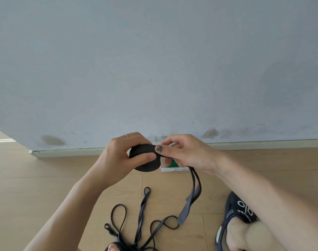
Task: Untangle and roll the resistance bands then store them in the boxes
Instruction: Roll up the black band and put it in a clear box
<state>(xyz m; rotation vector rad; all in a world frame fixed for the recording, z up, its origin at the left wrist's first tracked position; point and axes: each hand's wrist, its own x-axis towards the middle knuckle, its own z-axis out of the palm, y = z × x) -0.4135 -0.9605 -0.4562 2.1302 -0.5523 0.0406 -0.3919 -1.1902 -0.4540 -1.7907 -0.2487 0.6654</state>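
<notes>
A black resistance band is partly wound into a flat roll [145, 166] held at chest height. My left hand [123, 156] grips the roll between thumb and fingers. My right hand [183, 153] pinches the band where it leaves the roll; the loose tail [192, 194] hangs down from it to the floor. More black bands [136, 225] lie tangled in loops on the wooden floor below. A white box [172, 169] with green inside sits on the floor by the wall, mostly hidden behind my hands.
A pale grey wall [154, 69] with a skirting board runs across, close in front. My right foot in a dark slipper [236, 214] rests at the lower right. Toes of my left foot [113, 247] show at the bottom edge among the bands.
</notes>
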